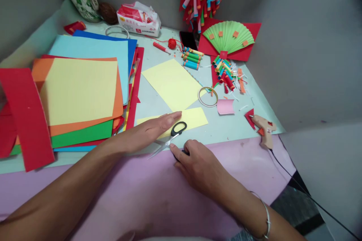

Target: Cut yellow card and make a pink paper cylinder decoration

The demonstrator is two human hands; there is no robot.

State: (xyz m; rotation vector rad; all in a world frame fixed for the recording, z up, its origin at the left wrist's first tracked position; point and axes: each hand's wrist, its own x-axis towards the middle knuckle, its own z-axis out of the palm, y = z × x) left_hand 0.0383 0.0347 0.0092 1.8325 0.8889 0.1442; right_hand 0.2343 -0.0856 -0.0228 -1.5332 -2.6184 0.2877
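My left hand (151,131) lies stretched out over a pale yellow paper strip (195,118), its fingers extended and pressed together flat. Close to its right edge is a pair of scissors (167,144) with black handles, its blades spread apart and pointing to the lower left. My right hand (198,162) is closed around one handle loop, a finger stretched along the scissors near the pivot; the other loop stands free. Beyond the strip, a larger pale yellow sheet (172,83) rests on the table. A roll of tape (208,96) touches that sheet's right corner.
Stacked coloured paper (82,90) fills the left, with a red strip (26,116) across it. A glue gun (265,130) with a cord lies at the right edge. Rolled paper tubes (192,58), a green paper fan (230,37), a pink piece (225,107) and a tissue pack (138,19) sit farther back.
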